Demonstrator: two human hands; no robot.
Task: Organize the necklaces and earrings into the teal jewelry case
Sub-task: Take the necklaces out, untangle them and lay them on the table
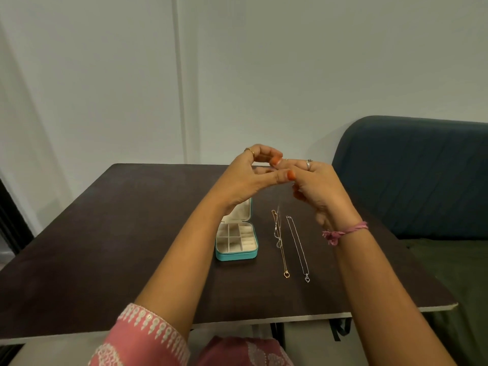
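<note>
Dark table against a pale wall; blue sofa back beyond its right edge.

Item 1, teal jewelry case: open, lid upright at the far side, divided tray facing up. It sits below and just left of your raised hands.

Item 2, left hand: lifted above the case, fingers curled, thumb and forefinger meeting the right hand's fingertips. A pinch, apparently on a fine chain.

Item 3, hanging necklace: thin and faint, it drops from the pinch to just right of the case, its loop pendant overlapping the gold one.

Item 4, gold necklace: flat, right of the case, long axis running away from you, heart pendant nearest you.

Item 5, silver necklace: parallel, further right, apart from the gold.

Item 6, right hand: curled, sharing the pinch.

Judgement: the tray lies down-left of the pinch; your left hand is nearer. Bare table surrounds the case. No earrings discernible.
</note>
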